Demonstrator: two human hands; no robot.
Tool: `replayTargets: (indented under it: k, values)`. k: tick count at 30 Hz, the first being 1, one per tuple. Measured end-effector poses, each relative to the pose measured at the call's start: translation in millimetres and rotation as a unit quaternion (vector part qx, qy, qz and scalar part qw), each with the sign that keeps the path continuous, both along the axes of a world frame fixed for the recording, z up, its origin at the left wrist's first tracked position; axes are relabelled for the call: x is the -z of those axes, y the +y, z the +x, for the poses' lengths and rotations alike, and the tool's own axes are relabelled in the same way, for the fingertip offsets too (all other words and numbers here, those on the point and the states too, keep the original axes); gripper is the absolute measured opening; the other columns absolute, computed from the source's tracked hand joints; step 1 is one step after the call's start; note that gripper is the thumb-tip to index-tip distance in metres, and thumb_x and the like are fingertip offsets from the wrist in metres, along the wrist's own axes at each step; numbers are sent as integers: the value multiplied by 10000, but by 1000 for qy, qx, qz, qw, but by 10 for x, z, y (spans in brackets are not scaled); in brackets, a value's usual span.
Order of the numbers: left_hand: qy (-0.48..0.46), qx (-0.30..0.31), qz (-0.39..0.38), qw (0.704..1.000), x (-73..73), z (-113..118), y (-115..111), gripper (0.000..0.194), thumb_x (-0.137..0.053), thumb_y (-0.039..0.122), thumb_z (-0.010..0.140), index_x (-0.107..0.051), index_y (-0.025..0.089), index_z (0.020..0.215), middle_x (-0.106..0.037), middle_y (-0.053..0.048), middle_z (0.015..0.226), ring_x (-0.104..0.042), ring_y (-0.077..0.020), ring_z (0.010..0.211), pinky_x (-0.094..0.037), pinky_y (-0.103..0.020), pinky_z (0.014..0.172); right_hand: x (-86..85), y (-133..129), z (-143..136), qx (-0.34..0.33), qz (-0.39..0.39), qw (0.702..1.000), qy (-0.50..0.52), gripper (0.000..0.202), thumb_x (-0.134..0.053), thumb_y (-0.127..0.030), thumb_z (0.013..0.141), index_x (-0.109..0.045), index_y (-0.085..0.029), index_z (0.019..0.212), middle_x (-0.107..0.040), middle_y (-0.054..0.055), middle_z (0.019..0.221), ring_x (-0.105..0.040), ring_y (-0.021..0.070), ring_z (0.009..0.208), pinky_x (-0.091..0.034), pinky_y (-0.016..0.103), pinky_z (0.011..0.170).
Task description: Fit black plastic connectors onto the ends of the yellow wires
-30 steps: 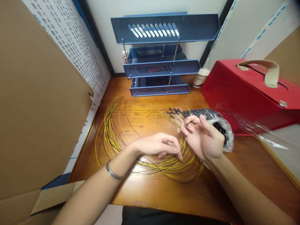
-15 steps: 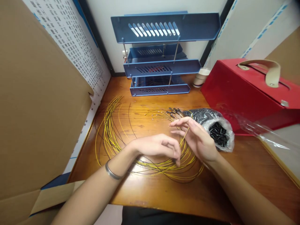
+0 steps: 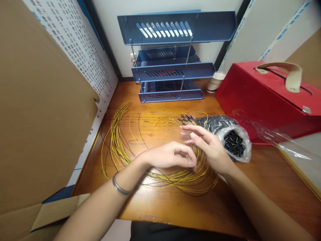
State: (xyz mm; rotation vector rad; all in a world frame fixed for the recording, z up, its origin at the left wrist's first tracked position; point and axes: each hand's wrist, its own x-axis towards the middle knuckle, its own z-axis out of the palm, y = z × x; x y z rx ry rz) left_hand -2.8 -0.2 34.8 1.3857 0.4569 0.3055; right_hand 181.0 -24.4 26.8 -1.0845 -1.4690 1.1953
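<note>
My left hand (image 3: 175, 155) is over the coiled wires, palm down, fingers curled and thumb tip near the fingertips. A thin yellow wire seems to run into its grip, mostly hidden by the fingers. My right hand (image 3: 209, 144) is just to its right, fingers stretched out and apart, above the right side of the coil. The yellow and black wires (image 3: 116, 137) lie in a wide loop on the table. Behind my right hand, several wire ends carry black sleeves (image 3: 187, 118). One yellow wire (image 3: 180, 114) arches over the others.
To the right stands a plastic bag of black sleeves (image 3: 233, 144), beside a red case (image 3: 263, 100) with a beige handle. A blue tiered tray rack (image 3: 173, 72) and a paper cup (image 3: 215, 82) are at the back. Cardboard (image 3: 45, 100) walls the left side of the wooden table (image 3: 150, 204).
My left hand has shifted slightly right. My right hand has turned, its thumb now nearer the fingers. The arched yellow wire behind it has risen into a higher, rounder loop.
</note>
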Motion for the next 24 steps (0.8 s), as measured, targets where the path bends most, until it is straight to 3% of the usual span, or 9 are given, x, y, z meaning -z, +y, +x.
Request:
replayTargets:
  k: [2, 4, 9, 13, 15, 19, 21, 24]
  values:
    - [16, 25, -4, 1000, 9, -6, -5, 149, -665, 261, 906, -690, 135, 830, -711, -47, 830, -623, -136, 840, -487, -267, 867, 9, 13, 13, 29, 3, 999, 16, 364, -638, -516, 927, -683, -263, 1185, -655, 71, 1334, -639, 252, 1144, -584, 361, 829]
    - [6, 3, 5, 1000, 19, 1, -6, 191, -664, 296, 915, -680, 132, 818, -708, -53, 840, -618, -136, 834, -481, -273, 875, 9, 5, 10, 25, 1, 1000, 17, 362, -635, -524, 926, -692, -258, 1164, -670, 75, 1311, -658, 255, 1110, -594, 360, 801]
    - [-40, -52, 30, 997, 22, 12, 16, 194, -656, 301, 924, -680, 130, 836, -682, -56, 891, -606, -140, 879, -471, -273, 894, 4, -26, -16, -22, -17, 999, -34, 364, -616, -519, 938, -742, -243, 1139, -740, 76, 1180, -687, 272, 1082, -575, 405, 906]
    - [6, -9, 14, 1000, 10, -26, 33, 151, -666, 266, 916, -685, 131, 852, -691, -44, 848, -602, -125, 807, -476, -270, 864, 14, 7, 0, 71, 21, 997, 18, 343, -626, -514, 937, -729, -249, 1129, -714, 72, 1260, -656, 248, 1150, -596, 330, 801]
    - [9, -6, 12, 1000, 12, -33, 33, 157, -652, 264, 925, -676, 129, 850, -704, -53, 850, -609, -128, 808, -481, -280, 862, 11, 11, -2, 84, 33, 995, 37, 352, -619, -527, 940, -715, -252, 1137, -701, 70, 1280, -647, 239, 1162, -595, 311, 771]
    - [-23, -29, 49, 998, 7, -21, 21, 150, -640, 242, 921, -678, 120, 842, -706, -75, 897, -631, -147, 871, -490, -285, 855, 4, -35, -67, -47, -24, 998, -19, 465, -557, -608, 945, -729, -216, 1126, -764, 76, 1044, -716, 239, 935, -595, 367, 790]
    - [-23, -25, 57, 998, -10, -23, 20, 138, -637, 222, 916, -684, 120, 835, -694, -66, 885, -627, -141, 858, -493, -276, 843, 17, -50, -98, -73, -60, 995, -44, 524, -518, -639, 950, -734, -199, 1135, -773, 78, 958, -725, 250, 868, -593, 403, 802]
    - [0, -15, 48, 999, -25, -40, 34, 134, -642, 218, 910, -682, 123, 824, -698, -58, 861, -621, -133, 826, -492, -272, 839, 59, -25, -95, 15, -25, 999, -39, 519, -523, -646, 944, -743, -197, 1088, -758, 102, 1126, -687, 282, 1093, -534, 441, 974]
